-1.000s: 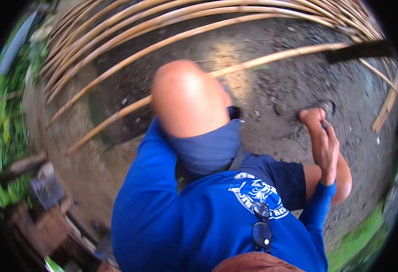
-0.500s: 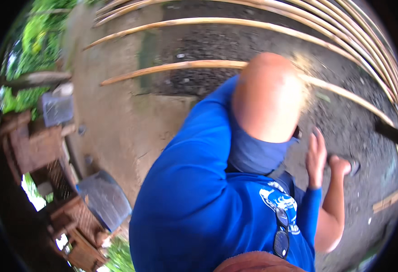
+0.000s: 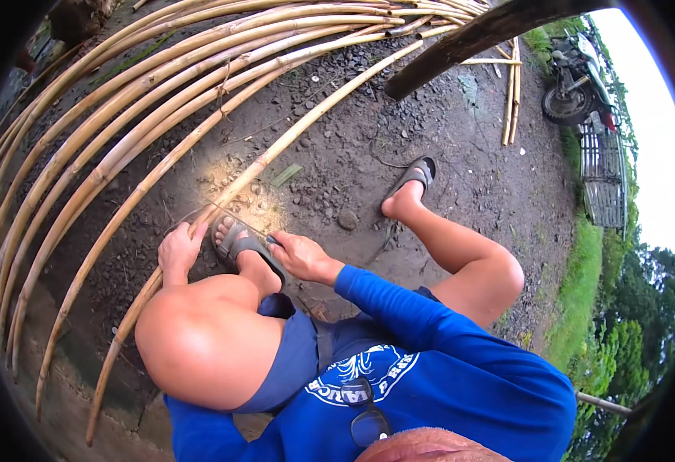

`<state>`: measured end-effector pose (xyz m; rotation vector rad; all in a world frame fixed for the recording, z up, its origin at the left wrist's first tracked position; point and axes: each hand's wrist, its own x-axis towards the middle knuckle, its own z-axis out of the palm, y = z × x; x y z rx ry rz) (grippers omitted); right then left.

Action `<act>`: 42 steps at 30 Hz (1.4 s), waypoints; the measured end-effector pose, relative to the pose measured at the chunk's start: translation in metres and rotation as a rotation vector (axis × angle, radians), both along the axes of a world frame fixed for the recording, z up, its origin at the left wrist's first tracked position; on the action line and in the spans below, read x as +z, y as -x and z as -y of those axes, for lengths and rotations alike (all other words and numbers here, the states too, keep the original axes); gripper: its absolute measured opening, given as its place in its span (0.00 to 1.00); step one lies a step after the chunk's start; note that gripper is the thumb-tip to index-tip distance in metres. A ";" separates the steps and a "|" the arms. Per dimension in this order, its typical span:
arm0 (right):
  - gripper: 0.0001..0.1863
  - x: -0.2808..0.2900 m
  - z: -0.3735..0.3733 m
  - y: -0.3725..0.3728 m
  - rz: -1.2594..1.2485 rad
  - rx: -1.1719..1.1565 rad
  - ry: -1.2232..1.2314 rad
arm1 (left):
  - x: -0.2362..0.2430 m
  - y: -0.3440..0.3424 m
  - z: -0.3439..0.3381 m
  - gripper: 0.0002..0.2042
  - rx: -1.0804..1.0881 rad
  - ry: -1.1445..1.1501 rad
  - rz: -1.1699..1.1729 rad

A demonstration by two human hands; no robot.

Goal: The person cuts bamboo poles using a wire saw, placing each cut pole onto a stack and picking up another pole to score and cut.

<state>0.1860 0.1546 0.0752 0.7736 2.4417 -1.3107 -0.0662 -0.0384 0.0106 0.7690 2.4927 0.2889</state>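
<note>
My left hand (image 3: 180, 250) is closed round a long, pale bamboo pole (image 3: 299, 127), beside my bent left knee. In my right hand (image 3: 303, 256) is the dark handle of a thin-bladed tool (image 3: 254, 229). Its narrow blade reaches left to the pole, just above my left hand. Whether it is a saw or a knife I cannot tell. My sandalled left foot (image 3: 235, 240) is next to the pole, between my hands. Pale shavings or dust (image 3: 264, 206) lie on the ground just beyond the tool.
Several bamboo poles (image 3: 130, 146) lie side by side at the left and far side. A dark wooden post (image 3: 461, 50) juts in at the top. My right foot (image 3: 411, 185) rests on stony dark soil. A motorcycle (image 3: 576, 85) stands far right, near grass (image 3: 584, 285).
My view has swung from the concrete floor at left toward the right. My right hand, earlier with fingers stretched, now grips the tool. My left hand, hidden before, shows on the pole.
</note>
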 end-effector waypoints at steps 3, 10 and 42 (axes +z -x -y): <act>0.19 -0.011 0.004 0.012 -0.014 0.001 0.013 | -0.005 0.002 0.001 0.34 -0.016 0.022 0.037; 0.20 -0.057 -0.001 0.023 -0.042 0.033 -0.074 | 0.001 0.007 -0.005 0.33 0.002 0.013 0.041; 0.25 -0.047 0.004 0.022 0.020 -0.043 0.099 | -0.020 -0.002 -0.049 0.36 0.019 -0.071 0.216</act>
